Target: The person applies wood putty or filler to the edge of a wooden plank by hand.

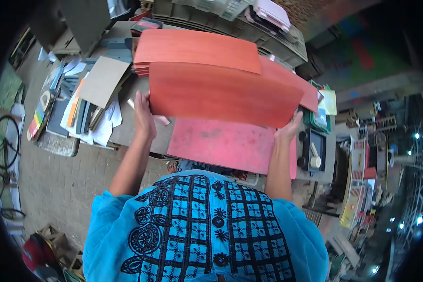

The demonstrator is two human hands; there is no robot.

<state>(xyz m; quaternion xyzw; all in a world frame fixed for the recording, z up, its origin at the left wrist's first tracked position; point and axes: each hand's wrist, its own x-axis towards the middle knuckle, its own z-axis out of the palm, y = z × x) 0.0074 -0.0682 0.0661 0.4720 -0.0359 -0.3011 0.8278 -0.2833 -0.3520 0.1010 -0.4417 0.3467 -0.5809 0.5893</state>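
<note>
A rectangular red-orange board is held up between my two hands, slightly blurred. My left hand is closed on its left edge, while my right hand grips the lower right corner. Behind it lies a stack of similar red-orange boards, its layered edges showing at the left. Another red-orange board sticks out to the right, partly hidden by the held one. Beneath the held board, a stained pink sheet covers the front of the table. A short pale stick-like piece lies near my left hand.
Left on the table are grey and tan boards and loose papers. On the right stand a black tray with a cream round item and a green basket. Grey crates line the back. A wooden stool is on the floor, lower left.
</note>
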